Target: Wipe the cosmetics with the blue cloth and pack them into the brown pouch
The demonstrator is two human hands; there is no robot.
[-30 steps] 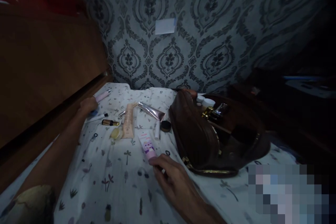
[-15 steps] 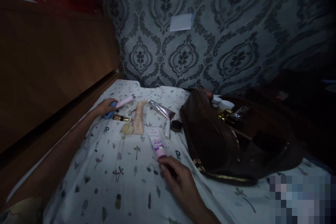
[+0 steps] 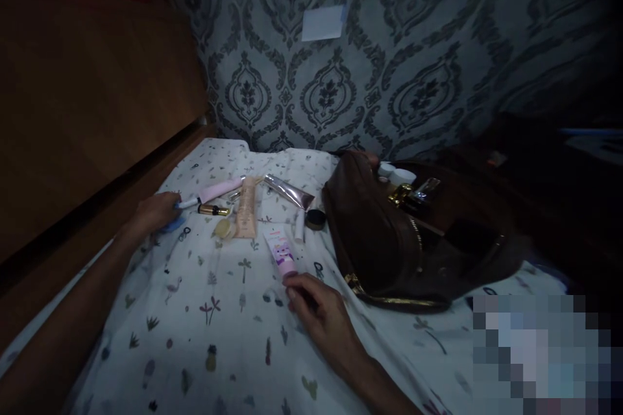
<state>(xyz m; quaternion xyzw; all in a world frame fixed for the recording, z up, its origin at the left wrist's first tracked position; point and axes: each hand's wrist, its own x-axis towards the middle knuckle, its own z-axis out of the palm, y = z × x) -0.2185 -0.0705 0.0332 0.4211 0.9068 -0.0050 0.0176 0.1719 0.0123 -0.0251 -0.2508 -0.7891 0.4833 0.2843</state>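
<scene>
In the head view, my right hand (image 3: 328, 321) has thumb and fingers together on the pink end of a white-and-pink tube (image 3: 281, 251), which lies on a printed sheet (image 3: 228, 337) with its white end pointing away from me. My left hand (image 3: 158, 211) reaches out at the far left, its fingers at a slim white item (image 3: 187, 203) beside a blue item (image 3: 171, 227); blur hides the fingertips, and I cannot tell whether they are clamped on either.

Between my hands lie a pale pink tube (image 3: 219, 190), a black-and-gold tube (image 3: 214, 210), a yellowish pot (image 3: 222, 229) and a tan tube (image 3: 246, 213). Farther right are a silvery tube (image 3: 289, 192), a small white tube (image 3: 299, 227) and a dark round pot (image 3: 315, 220), just beside an open brown bag (image 3: 372, 233).

A light pinch on the firm-looking pink end should, I judge, steady that tube without squeezing its body. On the left, a low wrist and fingertip contact would suit the slim item best, clear of the pale pink tube's near end.
</scene>
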